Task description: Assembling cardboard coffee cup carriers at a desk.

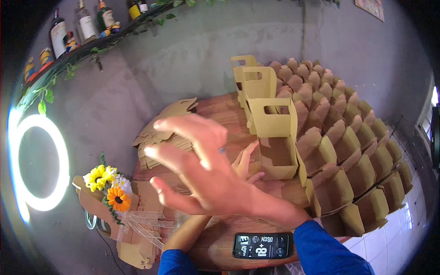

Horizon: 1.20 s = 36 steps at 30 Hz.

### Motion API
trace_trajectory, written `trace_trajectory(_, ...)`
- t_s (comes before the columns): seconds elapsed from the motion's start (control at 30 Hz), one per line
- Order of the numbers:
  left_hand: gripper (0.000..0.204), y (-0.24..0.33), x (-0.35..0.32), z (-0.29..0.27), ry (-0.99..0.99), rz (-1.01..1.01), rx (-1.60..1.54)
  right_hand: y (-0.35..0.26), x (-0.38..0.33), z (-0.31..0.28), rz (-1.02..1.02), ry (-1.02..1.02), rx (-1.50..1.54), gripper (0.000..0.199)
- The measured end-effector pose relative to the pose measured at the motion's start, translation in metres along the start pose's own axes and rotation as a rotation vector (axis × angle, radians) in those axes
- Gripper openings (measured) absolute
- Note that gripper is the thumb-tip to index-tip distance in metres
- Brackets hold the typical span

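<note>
My right hand (201, 169) is raised in front, reaching leftward with its fingers spread and nothing in them; a ring shows on one finger. Behind it, my left hand (246, 160) is mostly hidden, its forearm crossing beneath the right one. The left fingers that show are stretched out beside an upright open cardboard box with a handle slot (276, 158); I cannot tell whether they touch it. Two similar handled boxes (260, 82) stand in a row behind. Beyond my right fingertips lies a pile of flat cardboard blanks (158, 130).
Many folded cardboard boxes (337, 183) are packed across the right of the wooden table (220, 238). A phone (261, 245) lies at the near edge. Flowers (114, 192) and more flat cardboard (137, 252) are at left, by a lit ring lamp (63, 160). Bottles (85, 23) stand on a shelf.
</note>
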<state>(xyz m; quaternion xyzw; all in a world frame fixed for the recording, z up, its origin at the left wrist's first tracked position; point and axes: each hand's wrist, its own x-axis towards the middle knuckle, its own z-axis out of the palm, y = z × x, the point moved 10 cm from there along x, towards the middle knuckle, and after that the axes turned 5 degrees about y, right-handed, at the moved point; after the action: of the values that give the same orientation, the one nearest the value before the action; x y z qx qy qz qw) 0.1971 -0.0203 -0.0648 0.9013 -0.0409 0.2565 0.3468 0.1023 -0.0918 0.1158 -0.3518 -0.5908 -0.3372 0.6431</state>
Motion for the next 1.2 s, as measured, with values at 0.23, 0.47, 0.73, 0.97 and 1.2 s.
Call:
trace_trajectory(0.23, 0.082, -0.010, 0.015, -0.097, 0.304, -0.056, 0.105, 0.027, 0.015, -0.039, 0.022, 0.108, -0.229, 0.049)
trace_trajectory(0.47, 0.074, -0.131, -0.016, -0.184, 0.578, -0.229, 0.239, 0.044, 0.021, -0.055, 0.137, 0.211, -0.120, 0.046)
trace_trajectory(0.73, 0.086, -0.221, -0.070, -0.209, 0.716, -0.371, 0.745, 0.039, 0.022, -0.051, 0.106, 0.193, -0.175, 0.048)
trace_trajectory(0.97, 0.089, -0.229, -0.073, -0.217, 0.727, -0.332, 0.635, 0.043, 0.018, -0.043, 0.124, 0.152, -0.154, 0.048)
trace_trajectory(1.2, 0.078, -0.213, -0.056, -0.214, 0.684, -0.426, 0.600, 0.044, 0.019, -0.044, 0.131, 0.157, -0.139, 0.049)
